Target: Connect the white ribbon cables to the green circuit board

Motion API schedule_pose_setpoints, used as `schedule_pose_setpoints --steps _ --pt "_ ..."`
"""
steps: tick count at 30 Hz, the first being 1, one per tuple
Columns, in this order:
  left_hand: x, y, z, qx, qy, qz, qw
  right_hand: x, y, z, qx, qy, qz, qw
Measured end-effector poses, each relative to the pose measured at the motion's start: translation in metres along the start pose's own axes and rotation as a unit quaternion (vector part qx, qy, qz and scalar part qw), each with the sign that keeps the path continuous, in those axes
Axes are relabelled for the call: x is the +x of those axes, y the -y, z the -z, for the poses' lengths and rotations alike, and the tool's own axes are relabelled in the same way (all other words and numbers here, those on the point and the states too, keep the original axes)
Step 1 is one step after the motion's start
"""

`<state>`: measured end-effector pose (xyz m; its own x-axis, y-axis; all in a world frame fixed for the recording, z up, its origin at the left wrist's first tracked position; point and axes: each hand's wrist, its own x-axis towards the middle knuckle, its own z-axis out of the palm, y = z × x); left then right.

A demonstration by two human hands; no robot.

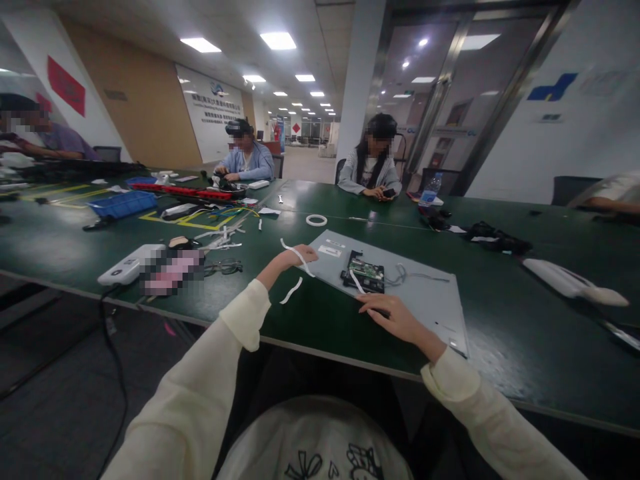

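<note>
A grey flat panel (430, 287) lies on the table before me, with a green circuit board (367, 269) in a black bracket on it. My left hand (300, 255) rests at the panel's left edge, fingers curled together. A narrow white strip (287, 247) runs across that hand; what its fingers grip is hidden. My right hand (397, 319) is at the panel's near edge with its fingers stretched out and apart. Its fingertips are beside another white strip (356, 280) that lies over the bracket. Grey cables (415, 275) trail right from the board. A loose white strip (291, 291) lies between my arms.
A white tape roll (316, 220) lies beyond the panel. To the left are a white device (131, 265), glasses (225, 267), several white strips (223, 239) and a blue tray (123, 204). A long white object (570, 280) lies right. Other people sit around the table.
</note>
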<state>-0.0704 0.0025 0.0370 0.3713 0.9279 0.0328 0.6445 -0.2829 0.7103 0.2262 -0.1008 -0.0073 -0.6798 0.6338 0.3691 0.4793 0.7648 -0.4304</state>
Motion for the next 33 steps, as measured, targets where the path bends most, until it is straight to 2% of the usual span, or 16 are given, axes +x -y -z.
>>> schedule_pose_setpoints --steps 3,5,7,10,19,22,33 --pt "-0.018 0.021 0.004 0.054 0.022 0.028 0.998 0.000 0.000 -0.001 -0.001 -0.004 -0.008 1.000" --pt "-0.024 0.030 -0.001 0.062 0.049 0.014 0.997 0.001 0.000 -0.001 0.000 -0.004 -0.012 1.000" --pt "-0.027 0.035 -0.007 0.064 0.052 -0.022 0.996 0.001 0.001 -0.001 0.003 -0.005 -0.013 1.000" --pt "-0.027 0.039 -0.012 0.058 0.036 -0.057 0.996 0.001 0.002 -0.001 0.008 -0.005 -0.018 1.000" --pt "-0.030 0.049 -0.009 0.006 0.047 -0.087 0.995 0.002 0.002 -0.001 0.021 -0.001 -0.031 0.999" --pt "-0.034 0.052 -0.008 0.007 0.035 -0.094 0.995 0.002 0.003 -0.001 0.023 -0.001 -0.032 0.999" --pt "-0.047 0.050 -0.009 0.014 -0.025 -0.063 0.998 0.002 0.000 -0.002 0.019 -0.005 -0.029 0.999"
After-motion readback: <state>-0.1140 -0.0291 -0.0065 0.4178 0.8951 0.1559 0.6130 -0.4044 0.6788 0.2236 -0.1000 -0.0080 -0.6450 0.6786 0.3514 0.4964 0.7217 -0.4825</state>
